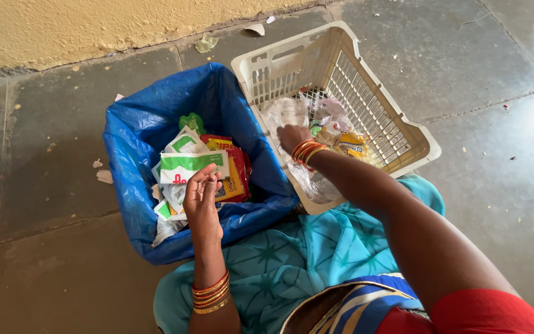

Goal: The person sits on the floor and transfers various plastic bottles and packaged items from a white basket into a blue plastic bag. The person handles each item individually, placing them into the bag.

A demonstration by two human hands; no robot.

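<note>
— Where do we start?

— With our left hand (203, 201), raised over the blue bag (137, 133), fingers curled loosely together, palm toward us. We cannot tell whether it pinches anything. Just behind it sits a white packet with a green band (186, 166), lying flat on top of the heap.

— And around that packet?

— Under and beside it we see more white-and-green sachets (183, 143), a yellow wrapper (233, 184) and a red one (237, 154) at the right side of the bag, and a green scrap (191, 120) at the back. All lie inside the bag, whose wall stands between the heap and the basket.

— Our right hand?

— It (292, 136) reaches into the cream plastic basket (341, 49), knuckles up, fingers bent down onto crumpled clear plastic (282, 111); whether it grips we cannot tell. Just beside it lie a clear wrapper with green and pink marks (326, 117) and a yellow pouch (351, 143).

— Farther out?

— The basket leans against the bag and our teal garment (279, 260). Paper bits (101, 173) dot the grey stone floor (495, 185), below a yellow wall (63, 25).
</note>
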